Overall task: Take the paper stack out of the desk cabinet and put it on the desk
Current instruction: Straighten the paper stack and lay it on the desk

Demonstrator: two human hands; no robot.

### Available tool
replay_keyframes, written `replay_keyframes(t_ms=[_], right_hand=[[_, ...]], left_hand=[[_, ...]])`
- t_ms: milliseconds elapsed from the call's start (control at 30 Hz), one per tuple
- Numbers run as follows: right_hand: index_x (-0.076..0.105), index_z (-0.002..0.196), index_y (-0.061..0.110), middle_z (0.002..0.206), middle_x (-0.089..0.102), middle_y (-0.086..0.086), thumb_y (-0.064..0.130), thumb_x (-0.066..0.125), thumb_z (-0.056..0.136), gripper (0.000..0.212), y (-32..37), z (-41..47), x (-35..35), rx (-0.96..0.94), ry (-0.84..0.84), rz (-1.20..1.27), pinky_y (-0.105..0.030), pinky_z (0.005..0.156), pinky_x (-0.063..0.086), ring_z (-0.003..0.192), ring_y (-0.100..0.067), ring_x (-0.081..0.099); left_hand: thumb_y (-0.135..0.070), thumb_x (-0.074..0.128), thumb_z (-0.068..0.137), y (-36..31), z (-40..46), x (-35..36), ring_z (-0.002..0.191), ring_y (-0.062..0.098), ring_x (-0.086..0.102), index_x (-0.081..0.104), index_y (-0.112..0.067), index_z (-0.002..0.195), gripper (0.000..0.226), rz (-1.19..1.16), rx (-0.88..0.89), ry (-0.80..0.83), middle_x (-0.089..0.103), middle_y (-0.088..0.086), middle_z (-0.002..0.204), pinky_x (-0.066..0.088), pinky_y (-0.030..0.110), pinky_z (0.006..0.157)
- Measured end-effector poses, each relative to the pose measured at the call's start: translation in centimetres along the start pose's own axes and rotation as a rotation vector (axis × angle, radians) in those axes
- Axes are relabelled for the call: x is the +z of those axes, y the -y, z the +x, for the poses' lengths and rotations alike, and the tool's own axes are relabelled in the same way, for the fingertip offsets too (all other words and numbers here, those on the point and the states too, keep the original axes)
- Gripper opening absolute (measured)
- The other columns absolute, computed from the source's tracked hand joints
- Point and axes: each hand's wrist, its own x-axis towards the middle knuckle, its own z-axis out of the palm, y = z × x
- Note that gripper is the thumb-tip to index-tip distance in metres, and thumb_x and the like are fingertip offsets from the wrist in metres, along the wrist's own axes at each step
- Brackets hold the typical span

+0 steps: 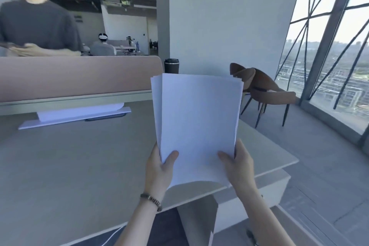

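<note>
The white paper stack (197, 122) is held upright in the air above the right part of the grey desk (69, 166), its sheets slightly fanned at the top. My left hand (159, 170) grips its lower left edge, thumb on the front sheet. My right hand (239, 166) grips the lower right edge the same way. The stack's bottom edge curls clear of the desktop. The desk cabinet (265, 189) stands under the desk's right end, below my right forearm; whether it is open I cannot tell.
A pinkish divider panel (79, 78) runs along the desk's far edge, with a white stand (79, 114) before it and a dark cup (171, 66) at its right end. Brown chairs (265, 90) stand by the window. A person stands behind the divider at far left.
</note>
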Motion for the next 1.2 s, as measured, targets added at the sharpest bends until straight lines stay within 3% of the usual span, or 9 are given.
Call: replay_keyframes(t_ms=[100, 233, 333, 467, 633, 833, 933, 1067, 1200], right_hand=[[0.06, 0.109, 0.026, 0.092, 0.069, -0.001, -0.001, 0.053, 0.082, 0.038, 0.7, 0.8, 1.5, 0.029, 0.003, 0.032, -0.028, 0.06, 0.045, 0.081, -0.021, 0.061], [0.056, 0.105, 0.039, 0.095, 0.067, 0.013, -0.003, 0.053, 0.087, 0.046, -0.4, 1.5, 2.9, 0.034, 0.031, 0.138, -0.028, 0.069, 0.048, 0.088, -0.017, 0.063], [0.051, 0.097, 0.049, 0.099, 0.066, 0.015, 0.006, 0.058, 0.092, 0.044, -1.1, 1.6, 3.3, 0.018, 0.118, 0.161, -0.029, 0.075, 0.05, 0.092, -0.007, 0.064], [0.053, 0.098, 0.041, 0.098, 0.068, 0.014, 0.016, 0.068, 0.09, 0.03, -1.5, 3.2, 3.2, -0.019, 0.161, 0.184, -0.034, 0.078, 0.054, 0.095, -0.011, 0.066], [0.051, 0.089, 0.02, 0.081, 0.058, 0.008, 0.028, 0.072, 0.088, 0.023, 0.4, 5.9, 2.7, -0.116, 0.114, 0.2, -0.032, 0.066, 0.045, 0.075, -0.014, 0.058], [0.053, 0.108, 0.029, 0.096, 0.068, 0.023, 0.034, 0.074, 0.085, 0.031, 0.0, 6.4, 3.8, -0.143, 0.171, 0.177, -0.038, 0.078, 0.057, 0.086, 0.004, 0.067], [0.055, 0.111, 0.028, 0.101, 0.069, 0.017, 0.031, 0.073, 0.085, 0.031, -0.3, 7.0, 3.7, -0.119, 0.147, 0.231, -0.046, 0.083, 0.057, 0.094, -0.007, 0.068], [0.054, 0.107, 0.028, 0.093, 0.067, 0.028, 0.03, 0.069, 0.089, 0.023, -0.8, 7.3, 3.1, -0.121, 0.149, 0.264, -0.038, 0.077, 0.057, 0.086, 0.003, 0.067], [0.057, 0.107, 0.034, 0.098, 0.07, 0.024, 0.032, 0.068, 0.09, 0.02, -2.9, 6.5, 3.7, -0.079, 0.156, 0.292, -0.034, 0.077, 0.056, 0.089, 0.002, 0.069]], left_hand=[[-0.027, 0.07, 0.087, 0.0, 0.9, 0.0, 0.129, 0.017, 0.054, 0.053, -0.012, 0.132, 0.051, 0.014, -0.022, -0.05, 0.061, 0.001, 0.136, 0.039, 0.047, 0.112], [-0.027, 0.07, 0.087, 1.4, 1.3, 0.5, 0.131, 0.013, 0.052, 0.051, -0.017, 0.137, 0.054, -0.005, -0.046, -0.069, 0.059, -0.003, 0.139, 0.037, 0.043, 0.115], [-0.025, 0.074, 0.085, 2.8, 1.3, 0.6, 0.115, 0.005, 0.063, 0.06, -0.025, 0.124, 0.042, -0.036, -0.108, -0.036, 0.069, -0.011, 0.121, 0.047, 0.038, 0.105], [-0.029, 0.08, 0.079, 3.2, 2.4, 0.1, 0.104, 0.008, 0.07, 0.067, -0.027, 0.114, 0.037, -0.065, -0.143, -0.019, 0.075, -0.012, 0.108, 0.053, 0.024, 0.083], [-0.024, 0.083, 0.077, 2.0, 3.0, 0.2, 0.096, -0.001, 0.07, 0.057, -0.033, 0.116, 0.048, -0.098, -0.096, -0.062, 0.073, -0.018, 0.106, 0.053, 0.024, 0.081], [-0.015, 0.081, 0.078, 2.9, 2.5, 1.3, 0.091, -0.006, 0.07, 0.065, -0.024, 0.113, 0.04, -0.142, -0.115, -0.156, 0.075, -0.012, 0.105, 0.053, 0.017, 0.077], [-0.014, 0.08, 0.079, 2.4, 3.2, 1.6, 0.091, -0.008, 0.068, 0.067, -0.027, 0.105, 0.032, -0.111, -0.102, -0.148, 0.073, -0.016, 0.1, 0.051, 0.006, 0.068], [-0.019, 0.083, 0.076, 2.5, 3.3, 2.2, 0.091, -0.008, 0.069, 0.069, -0.025, 0.107, 0.035, -0.072, -0.093, -0.147, 0.075, -0.014, 0.103, 0.052, 0.012, 0.074], [-0.012, 0.086, 0.073, 4.0, 2.5, 2.4, 0.089, -0.012, 0.068, 0.067, -0.031, 0.102, 0.04, -0.091, -0.088, -0.147, 0.073, -0.023, 0.097, 0.05, 0.003, 0.07]])
